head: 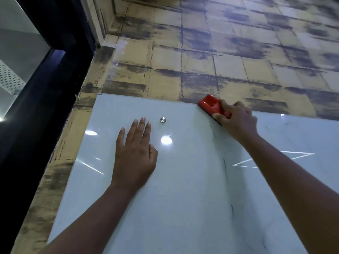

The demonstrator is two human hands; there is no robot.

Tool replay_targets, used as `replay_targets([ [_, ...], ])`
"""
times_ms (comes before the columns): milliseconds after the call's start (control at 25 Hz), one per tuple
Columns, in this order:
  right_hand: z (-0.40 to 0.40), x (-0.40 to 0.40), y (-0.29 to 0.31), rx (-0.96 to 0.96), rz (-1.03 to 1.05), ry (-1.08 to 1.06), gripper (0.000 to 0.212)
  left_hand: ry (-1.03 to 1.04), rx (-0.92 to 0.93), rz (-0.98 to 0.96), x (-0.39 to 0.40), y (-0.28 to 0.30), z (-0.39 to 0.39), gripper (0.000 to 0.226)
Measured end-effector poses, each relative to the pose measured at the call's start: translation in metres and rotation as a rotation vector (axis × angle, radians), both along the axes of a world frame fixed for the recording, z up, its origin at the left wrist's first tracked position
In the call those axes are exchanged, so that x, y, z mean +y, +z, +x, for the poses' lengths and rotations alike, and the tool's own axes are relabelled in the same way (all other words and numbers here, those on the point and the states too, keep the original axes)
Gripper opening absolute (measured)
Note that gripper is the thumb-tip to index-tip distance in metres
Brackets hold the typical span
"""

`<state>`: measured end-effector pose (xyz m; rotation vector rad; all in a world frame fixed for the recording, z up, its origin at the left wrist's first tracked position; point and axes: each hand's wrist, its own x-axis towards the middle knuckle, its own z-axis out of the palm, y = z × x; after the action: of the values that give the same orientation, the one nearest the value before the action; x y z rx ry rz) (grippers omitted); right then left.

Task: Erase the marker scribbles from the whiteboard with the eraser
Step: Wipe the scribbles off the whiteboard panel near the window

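Red eraser in right hand, unlabelled, at whiteboard edge

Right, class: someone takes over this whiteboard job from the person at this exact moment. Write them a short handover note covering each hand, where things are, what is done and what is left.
Left hand: open, flat on the whiteboard with fingers straight, left of the round metal mount.
Right hand: grips the red eraser, held against the board's top edge.
Done: the area under and around the left hand looks clean.
Left: faint dark marker streaks run down the board below the eraser, with more near the bottom. I would wipe downward along that line next.
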<state>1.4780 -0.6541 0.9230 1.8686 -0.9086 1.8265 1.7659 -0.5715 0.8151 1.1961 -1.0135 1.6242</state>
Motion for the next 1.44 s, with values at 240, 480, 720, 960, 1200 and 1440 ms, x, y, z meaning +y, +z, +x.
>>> replay_targets([
  [240, 0.011, -0.005, -0.042, -0.042, -0.058, 0.043, 0.062, 0.011, 0.001, -0.037, 0.000, -0.004, -0.004, 0.064],
  [480, 0.041, 0.012, -0.092, 0.245, -0.252, 0.034, 0.061, 0.002, 0.023, -0.087, -0.007, -0.014, -0.028, 0.063],
  [720, -0.016, -0.016, -0.073, 0.174, -0.182, -0.021, 0.064, -0.026, -0.064, -0.071, -0.035, -0.031, -0.069, 0.064],
  [960, -0.070, -0.056, -0.062, -0.265, -0.012, -0.029, 0.068, -0.026, -0.082, -0.017, -0.037, -0.044, -0.062, 0.061],
  [1200, -0.037, -0.044, -0.062, -0.254, -0.061, -0.004, 0.067, 0.013, -0.065, 0.016, -0.037, -0.055, -0.065, 0.062],
  [1440, 0.004, -0.016, -0.142, 0.137, -0.269, 0.104, 0.066, -0.012, -0.057, 0.052, -0.035, -0.055, -0.063, 0.063],
])
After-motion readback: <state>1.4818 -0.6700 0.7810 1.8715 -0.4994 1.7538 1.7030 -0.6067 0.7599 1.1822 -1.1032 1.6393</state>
